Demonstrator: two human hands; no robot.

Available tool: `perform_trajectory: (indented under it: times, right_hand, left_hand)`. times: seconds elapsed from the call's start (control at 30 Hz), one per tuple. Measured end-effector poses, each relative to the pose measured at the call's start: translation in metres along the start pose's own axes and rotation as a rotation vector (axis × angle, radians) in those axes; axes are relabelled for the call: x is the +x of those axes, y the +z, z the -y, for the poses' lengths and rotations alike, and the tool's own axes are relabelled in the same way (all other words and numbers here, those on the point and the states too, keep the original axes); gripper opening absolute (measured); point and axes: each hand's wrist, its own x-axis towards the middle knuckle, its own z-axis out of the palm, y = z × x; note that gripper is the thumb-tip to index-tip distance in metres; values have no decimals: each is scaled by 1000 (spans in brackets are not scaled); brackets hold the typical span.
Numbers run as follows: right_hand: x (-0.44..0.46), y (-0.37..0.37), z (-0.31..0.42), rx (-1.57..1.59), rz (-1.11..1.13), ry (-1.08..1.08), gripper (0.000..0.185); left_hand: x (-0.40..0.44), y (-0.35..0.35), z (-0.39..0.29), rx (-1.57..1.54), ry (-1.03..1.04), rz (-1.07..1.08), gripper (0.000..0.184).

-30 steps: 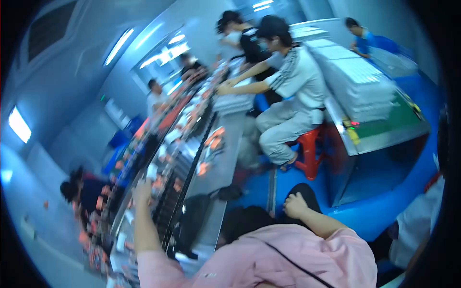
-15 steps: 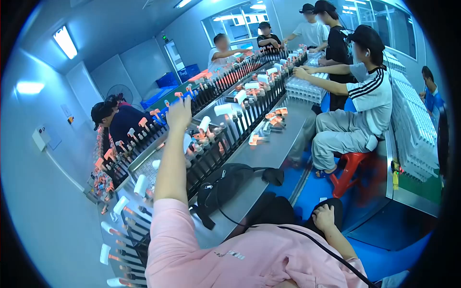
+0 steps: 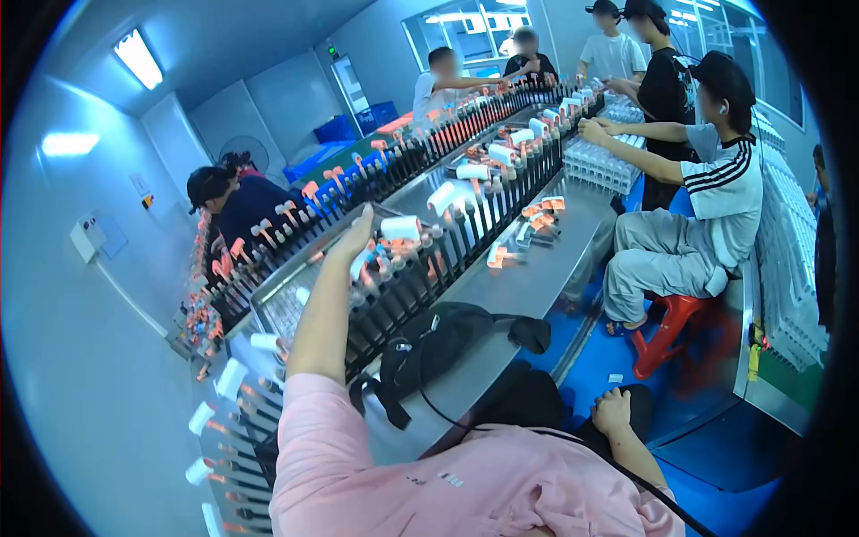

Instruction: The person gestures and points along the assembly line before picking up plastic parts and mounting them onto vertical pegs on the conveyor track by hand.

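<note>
My left hand reaches out over the metal bench and its upright holders. I see it edge-on, with the fingers stretched out and partly hidden; nothing shows in it. Just right of it, a white cylindrical part sits on top of the near row. Small orange and white pieces cluster beside my wrist. My right hand rests on my dark-trousered knee, fingers loosely spread, holding nothing. A black bag lies on the bench to the right of my left forearm.
Rows of dark upright holders run along the line. Loose orange parts lie on the bench. A co-worker sits at right on a red stool, by stacked white trays. More people work farther back. A black cable crosses my shirt.
My left hand has drawn back from the far row towards the near row and turned edge-on. The view has shifted slightly. My right hand stays on my knee.
</note>
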Motion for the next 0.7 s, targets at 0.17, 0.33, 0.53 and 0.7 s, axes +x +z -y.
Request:
perform_trajectory:
  times: [0.17, 0.33, 0.53, 0.7]
  right_hand:
    - [2, 4, -3, -26, -51, -20, 24]
    - [7, 7, -1, -22, -55, 1, 23]
    - [6, 8, -6, 3, -82, 9, 22]
    - [14, 12, -5, 20, -61, 17, 22]
  left_hand:
    - [-2, -53, -59, -95, -6, -314, 68]
    - [6, -4, -43, 50, 123, -360, 58]
    - [28, -14, -32, 441, 92, -165, 55]
    - [38, -8, -67, 348, 173, -128, 46]
